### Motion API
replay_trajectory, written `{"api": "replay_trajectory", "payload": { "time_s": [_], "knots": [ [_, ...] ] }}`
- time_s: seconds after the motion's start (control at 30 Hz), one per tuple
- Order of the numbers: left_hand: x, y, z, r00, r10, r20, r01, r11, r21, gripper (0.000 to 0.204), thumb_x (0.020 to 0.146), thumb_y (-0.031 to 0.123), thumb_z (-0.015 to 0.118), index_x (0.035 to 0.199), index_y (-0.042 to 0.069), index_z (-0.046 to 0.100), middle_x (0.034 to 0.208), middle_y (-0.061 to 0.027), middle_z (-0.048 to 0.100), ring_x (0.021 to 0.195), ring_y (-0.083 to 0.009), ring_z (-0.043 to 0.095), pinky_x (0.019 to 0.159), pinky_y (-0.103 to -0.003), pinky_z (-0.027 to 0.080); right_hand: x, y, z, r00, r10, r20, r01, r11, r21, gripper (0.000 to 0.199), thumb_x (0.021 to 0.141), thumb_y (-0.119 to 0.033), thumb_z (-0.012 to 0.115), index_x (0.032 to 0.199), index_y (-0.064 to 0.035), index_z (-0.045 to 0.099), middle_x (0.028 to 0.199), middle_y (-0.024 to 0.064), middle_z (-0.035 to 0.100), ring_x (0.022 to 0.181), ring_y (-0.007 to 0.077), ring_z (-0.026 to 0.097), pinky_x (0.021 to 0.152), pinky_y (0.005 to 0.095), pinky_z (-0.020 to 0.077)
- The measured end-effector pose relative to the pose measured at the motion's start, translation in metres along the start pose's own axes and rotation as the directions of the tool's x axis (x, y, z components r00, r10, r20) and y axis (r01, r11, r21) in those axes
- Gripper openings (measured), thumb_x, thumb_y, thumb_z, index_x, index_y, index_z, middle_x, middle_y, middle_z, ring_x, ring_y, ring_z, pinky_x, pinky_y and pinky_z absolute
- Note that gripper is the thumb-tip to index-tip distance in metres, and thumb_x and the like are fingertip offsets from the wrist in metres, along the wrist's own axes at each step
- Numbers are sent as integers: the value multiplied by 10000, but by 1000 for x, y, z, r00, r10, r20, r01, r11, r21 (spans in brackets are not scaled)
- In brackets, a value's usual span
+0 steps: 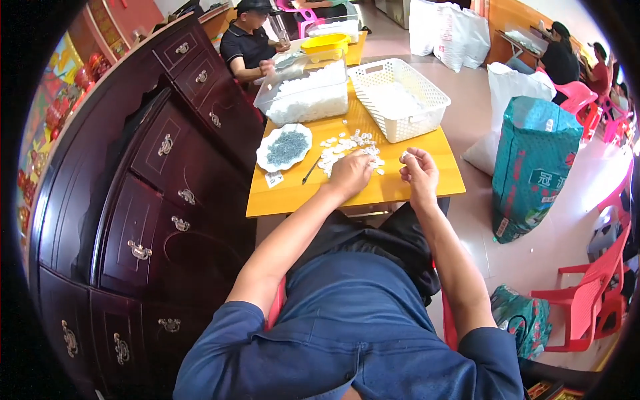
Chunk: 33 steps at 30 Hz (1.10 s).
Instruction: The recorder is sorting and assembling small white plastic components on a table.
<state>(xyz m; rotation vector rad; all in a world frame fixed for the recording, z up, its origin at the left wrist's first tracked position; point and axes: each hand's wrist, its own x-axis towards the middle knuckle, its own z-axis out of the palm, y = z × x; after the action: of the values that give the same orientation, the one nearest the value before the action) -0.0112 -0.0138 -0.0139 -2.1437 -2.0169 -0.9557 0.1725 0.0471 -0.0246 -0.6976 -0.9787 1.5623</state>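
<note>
My left hand (352,175) rests over a loose pile of small white plastic pieces (338,148) on the yellow wooden table (387,190). Its fingers are curled together at the pile's near right edge, and what they hold, if anything, is hidden. Raised just to the right, my right hand (421,173) pinches a small white plastic piece (404,156) between thumb and fingertips. A scalloped white plate (263,152) of small grey-blue parts stands left of the pile. Between plate and left hand lies a thin dark stick-like tool (310,171).
Behind the pile stand a clear bin (303,110) of white pieces and a white perforated basket (417,127). A dark wooden cabinet (153,220) runs along the left. A green woven sack (533,173) stands right of the table. Across it sits another person (248,57).
</note>
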Motion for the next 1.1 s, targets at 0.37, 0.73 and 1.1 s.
{"api": "replay_trajectory", "payload": {
  "time_s": [0.37, 0.73, 1.1],
  "knots": [
    [14, -7, 12, 996, -40, 85, 34, 997, 73, 165, 891, 222, 683, 961, 103, 773, 944, -120, 721, 912, -335, 695, 805, -450, 554, 1, 4, -4, 999, 21, 33, -21, 1000, -15, 233, 973, -129, 662, 1187, -37, 660, 911, 11, 686, 673, 68, 579, 645, 207, 472],
    [17, -7, 13, 997, -32, 73, 32, 999, 1, 101, 866, 139, 677, 905, 46, 681, 846, -138, 712, 779, -318, 704, 705, -431, 551, -2, 6, -2, 996, 33, 77, -29, 998, -57, 172, 975, -137, 645, 1118, -42, 641, 930, 22, 704, 692, 74, 594, 649, 213, 477],
    [-16, -31, -8, 967, -245, -73, 179, 851, -494, 175, 943, 106, 638, 1085, 36, 712, 742, 10, 632, 665, -63, 581, 612, -244, 495, -11, 14, 10, 986, 77, 147, -66, 994, -83, 174, 984, -147, 637, 1119, -38, 620, 907, 18, 688, 692, 79, 584, 648, 218, 468]
  ]
}}
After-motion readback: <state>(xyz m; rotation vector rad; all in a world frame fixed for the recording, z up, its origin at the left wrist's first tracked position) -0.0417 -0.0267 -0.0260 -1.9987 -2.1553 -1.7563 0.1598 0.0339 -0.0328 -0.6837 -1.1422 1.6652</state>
